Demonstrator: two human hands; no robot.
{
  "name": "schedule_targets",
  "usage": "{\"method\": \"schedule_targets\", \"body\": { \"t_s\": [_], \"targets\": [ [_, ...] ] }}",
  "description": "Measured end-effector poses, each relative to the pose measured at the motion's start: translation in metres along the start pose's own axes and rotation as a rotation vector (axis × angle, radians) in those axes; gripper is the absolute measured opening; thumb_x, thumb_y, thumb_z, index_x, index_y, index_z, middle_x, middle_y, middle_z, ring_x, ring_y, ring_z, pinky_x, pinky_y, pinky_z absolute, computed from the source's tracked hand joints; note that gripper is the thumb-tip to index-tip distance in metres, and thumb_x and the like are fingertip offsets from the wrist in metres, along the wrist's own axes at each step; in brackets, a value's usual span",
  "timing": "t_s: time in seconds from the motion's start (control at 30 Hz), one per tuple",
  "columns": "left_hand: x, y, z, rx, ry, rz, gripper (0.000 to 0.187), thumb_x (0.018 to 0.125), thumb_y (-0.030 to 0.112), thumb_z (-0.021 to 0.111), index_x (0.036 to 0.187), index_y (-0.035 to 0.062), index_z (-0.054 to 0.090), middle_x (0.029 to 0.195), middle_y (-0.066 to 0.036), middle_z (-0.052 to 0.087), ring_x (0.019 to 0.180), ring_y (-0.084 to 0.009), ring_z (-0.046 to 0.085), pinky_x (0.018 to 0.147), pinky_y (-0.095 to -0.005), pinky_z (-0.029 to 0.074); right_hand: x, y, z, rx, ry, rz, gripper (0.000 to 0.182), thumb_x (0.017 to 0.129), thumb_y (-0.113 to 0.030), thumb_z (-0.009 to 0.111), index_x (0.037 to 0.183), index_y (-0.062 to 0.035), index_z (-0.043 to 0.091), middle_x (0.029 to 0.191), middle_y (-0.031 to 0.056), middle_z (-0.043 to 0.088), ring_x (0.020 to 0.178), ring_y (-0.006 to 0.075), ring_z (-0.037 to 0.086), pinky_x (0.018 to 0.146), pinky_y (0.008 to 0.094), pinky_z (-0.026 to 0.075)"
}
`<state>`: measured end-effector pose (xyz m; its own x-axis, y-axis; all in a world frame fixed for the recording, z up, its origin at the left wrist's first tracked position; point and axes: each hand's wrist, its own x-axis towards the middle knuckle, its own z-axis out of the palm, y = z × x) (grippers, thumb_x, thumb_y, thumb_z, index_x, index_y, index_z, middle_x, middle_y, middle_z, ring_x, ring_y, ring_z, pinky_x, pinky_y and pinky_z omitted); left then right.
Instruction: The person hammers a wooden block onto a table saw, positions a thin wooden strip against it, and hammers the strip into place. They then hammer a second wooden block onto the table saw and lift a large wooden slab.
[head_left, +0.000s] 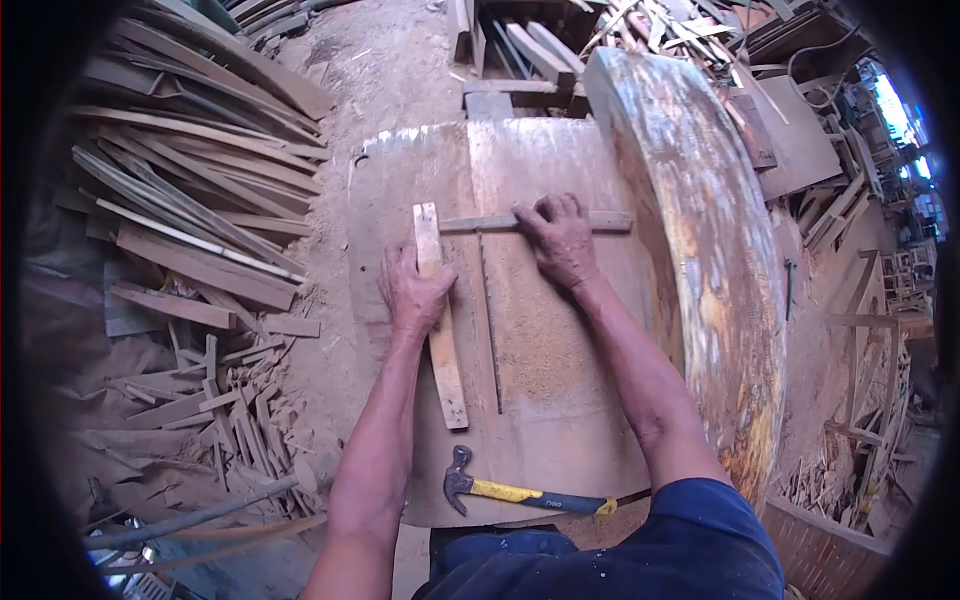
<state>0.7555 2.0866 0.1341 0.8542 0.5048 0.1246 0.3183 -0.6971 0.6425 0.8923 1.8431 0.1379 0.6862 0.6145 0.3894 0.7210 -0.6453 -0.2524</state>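
Observation:
My left hand [416,290] is closed around a pale wooden bar [450,375] with small holes near its ends, which lies lengthwise on a broad wooden board [590,370]. The fingers of my right hand [560,238] are wrapped over a darker, narrow wooden strip [475,223]. That strip runs crosswise, its left end meeting the pale bar near the top. Between my hands a thin dark strip [491,330], like a narrow blade, lies along the board. A claw hammer [525,494] with a yellow and black handle rests near the board's front edge.
A thick, rough-edged slab [700,220] stands along the board's right side. Piles of wood offcuts [210,190] fill the left, with more scraps [540,50] behind. Sawdust [560,350] covers part of the board. A wooden frame [865,350] stands far right.

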Motion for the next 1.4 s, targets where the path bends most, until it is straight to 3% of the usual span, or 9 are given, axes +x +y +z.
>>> {"method": "schedule_targets", "body": {
  "t_s": [0.2, 0.4, 0.5, 0.6, 0.67, 0.8, 0.87, 1.13, 1.4],
  "targets": [
    [0.001, 0.002, -0.003, -0.046, -0.053, -0.015, 0.083, 0.072, 0.036, 0.082, 0.148, 0.0080, 0.063, 0.116, -0.019, 0.059, 0.114, -0.0399, 0.059, 0.101, -0.0527, 0.048, -0.001, -0.004, -0.003, -0.124, 0.101, -0.085, 0.030, 0.099, -0.016, 0.057, 0.126, -0.0164, 0.068, 0.108, 0.0102, 0.059, 0.107, 0.0297, 0.062, 0.102, 0.0476, 0.048],
    [0.001, -0.004, 0.001, -0.099, -0.059, 0.003, 0.089, 0.071, 0.037, 0.079, 0.154, 0.0119, 0.058, 0.116, -0.019, 0.056, 0.116, -0.0400, 0.057, 0.100, -0.0545, 0.045, 0.015, -0.003, -0.006, -0.304, 0.083, 0.000, 0.018, 0.098, -0.015, 0.062, 0.115, -0.0168, 0.067, 0.100, 0.0082, 0.061, 0.093, 0.0283, 0.064, 0.084, 0.0434, 0.053],
    [0.001, -0.003, 0.002, -0.059, -0.070, -0.020, 0.091, 0.071, 0.038, 0.078, 0.155, 0.0119, 0.056, 0.117, -0.018, 0.056, 0.118, -0.0394, 0.057, 0.100, -0.0539, 0.045, 0.058, -0.013, -0.025, -0.120, 0.244, 0.214, 0.023, 0.102, -0.013, 0.061, 0.124, -0.0166, 0.067, 0.093, 0.0080, 0.060, 0.080, 0.0267, 0.064, 0.069, 0.0442, 0.053],
    [0.000, -0.001, 0.001, -0.056, -0.060, -0.019, 0.093, 0.071, 0.039, 0.078, 0.156, 0.0117, 0.054, 0.118, -0.017, 0.055, 0.119, -0.0388, 0.056, 0.100, -0.0535, 0.045, 0.091, -0.049, -0.081, -0.336, 0.429, 0.186, 0.031, 0.106, -0.011, 0.058, 0.136, -0.0160, 0.065, 0.088, 0.0079, 0.059, 0.072, 0.0246, 0.062, 0.058, 0.0442, 0.050],
    [-0.003, 0.002, -0.001, -0.053, -0.061, -0.019, 0.093, 0.070, 0.038, 0.079, 0.156, 0.0121, 0.055, 0.116, -0.017, 0.056, 0.116, -0.0390, 0.058, 0.100, -0.0525, 0.046, 0.075, -0.018, -0.093, -0.569, 0.466, 0.266, 0.042, 0.107, -0.019, 0.061, 0.149, -0.0182, 0.058, 0.089, 0.0064, 0.060, 0.077, 0.0235, 0.062, 0.062, 0.0442, 0.050],
    [0.000, -0.001, 0.003, -0.038, -0.038, -0.015, 0.093, 0.069, 0.037, 0.079, 0.156, 0.0122, 0.056, 0.114, -0.017, 0.056, 0.116, -0.0393, 0.058, 0.100, -0.0524, 0.046, -0.030, 0.030, -0.124, -0.722, 0.155, 0.906, 0.087, 0.094, -0.065, 0.071, 0.164, -0.0206, 0.044, 0.122, 0.0187, 0.059, 0.112, 0.0335, 0.057, 0.096, 0.0506, 0.048],
    [-0.004, 0.001, -0.001, -0.055, -0.063, -0.041, 0.092, 0.070, 0.037, 0.079, 0.155, 0.0113, 0.056, 0.116, -0.018, 0.056, 0.116, -0.0397, 0.058, 0.101, -0.0532, 0.045, -0.065, 0.018, -0.141, -0.681, -0.127, 1.159, 0.105, 0.085, -0.082, 0.070, 0.164, -0.0189, 0.043, 0.133, 0.0205, 0.049, 0.120, 0.0334, 0.050, 0.102, 0.0495, 0.043],
    [-0.002, 0.002, -0.001, -0.055, -0.040, -0.016, 0.082, 0.073, 0.033, 0.079, 0.147, 0.0031, 0.059, 0.121, -0.021, 0.058, 0.117, -0.0423, 0.058, 0.103, -0.0533, 0.046, -0.190, -0.053, -0.197, -0.570, -0.134, 1.367, 0.109, 0.075, -0.078, 0.080, 0.160, -0.0174, 0.050, 0.143, 0.0229, 0.050, 0.137, 0.0409, 0.045, 0.119, 0.0567, 0.037],
    [-0.002, 0.002, -0.002, -0.344, -0.066, -0.026, 0.079, 0.075, 0.022, 0.079, 0.147, -0.0034, 0.058, 0.129, -0.022, 0.059, 0.120, -0.0398, 0.059, 0.105, -0.0514, 0.047, -0.370, -0.150, -0.239, -0.605, 0.007, 1.443, 0.114, 0.065, -0.077, 0.088, 0.157, -0.0201, 0.053, 0.149, 0.0174, 0.043, 0.138, 0.0390, 0.041, 0.119, 0.0572, 0.034]
  ]
}}
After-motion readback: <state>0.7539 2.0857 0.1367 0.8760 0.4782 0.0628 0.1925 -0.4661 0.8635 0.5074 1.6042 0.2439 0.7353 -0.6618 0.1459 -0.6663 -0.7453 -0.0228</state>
